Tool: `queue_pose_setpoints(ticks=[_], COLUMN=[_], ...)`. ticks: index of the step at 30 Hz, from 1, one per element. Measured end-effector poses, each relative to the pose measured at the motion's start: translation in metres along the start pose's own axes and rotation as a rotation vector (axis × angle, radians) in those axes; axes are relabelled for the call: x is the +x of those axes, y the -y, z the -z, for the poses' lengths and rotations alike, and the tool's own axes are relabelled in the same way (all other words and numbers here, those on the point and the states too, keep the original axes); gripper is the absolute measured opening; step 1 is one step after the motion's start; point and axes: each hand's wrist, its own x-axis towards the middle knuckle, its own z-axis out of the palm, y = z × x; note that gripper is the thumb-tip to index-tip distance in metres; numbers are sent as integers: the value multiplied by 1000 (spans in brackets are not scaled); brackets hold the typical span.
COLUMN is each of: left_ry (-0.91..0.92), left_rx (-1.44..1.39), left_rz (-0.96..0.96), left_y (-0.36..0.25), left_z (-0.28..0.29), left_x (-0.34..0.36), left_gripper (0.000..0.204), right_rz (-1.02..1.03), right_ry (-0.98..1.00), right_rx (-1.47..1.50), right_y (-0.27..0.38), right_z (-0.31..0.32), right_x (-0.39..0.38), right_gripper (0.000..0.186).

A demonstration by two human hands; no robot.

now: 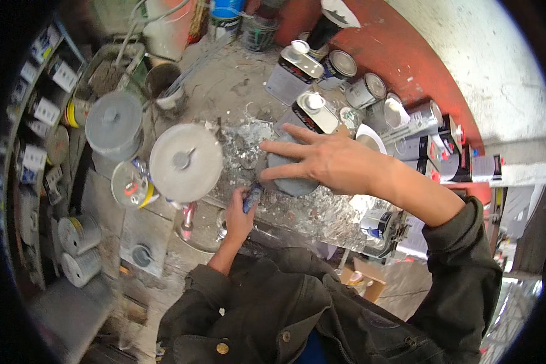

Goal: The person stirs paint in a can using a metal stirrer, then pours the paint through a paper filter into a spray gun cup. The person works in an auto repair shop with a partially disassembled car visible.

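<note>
Close to the near edge of the cluttered workbench, my left hand (239, 215) is closed around a short blue handle (252, 199). Right beside that handle is a round grey cup-like thing (294, 185), partly covered by my right hand (318, 162). The fingers of my right hand are spread and stretched out over its top; whether they press on it I cannot tell. Whether handle and round thing are one tool is hidden. Left of my hands stands a white tub with a round lid (188, 173), a small knob at its middle.
Metal cans (366, 91) and rectangular solvent tins (294, 73) line the bench's back and right. A grey lidded bucket (114, 127) stands at the left, near an open tub (164, 85). Shelves with tins (45, 112) run along the far left. A paint can (376, 224) sits right.
</note>
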Motion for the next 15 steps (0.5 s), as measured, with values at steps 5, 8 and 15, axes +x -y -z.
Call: queue_pose_setpoints(ticks=[5, 8, 15], left_ry=[-25, -5, 63], left_rx=[6, -36, 6], left_rz=[-54, -75, 1], left_y=[0, -1, -2], left_z=[-1, 1, 0], left_x=[0, 0, 1], left_gripper=[50, 54, 59], right_rz=[-315, -270, -43], right_ry=[208, 229, 135], right_rx=[106, 65, -100], right_y=[8, 14, 7], right_z=[16, 10, 3], right_x=[4, 11, 17], right_gripper=[118, 111, 89])
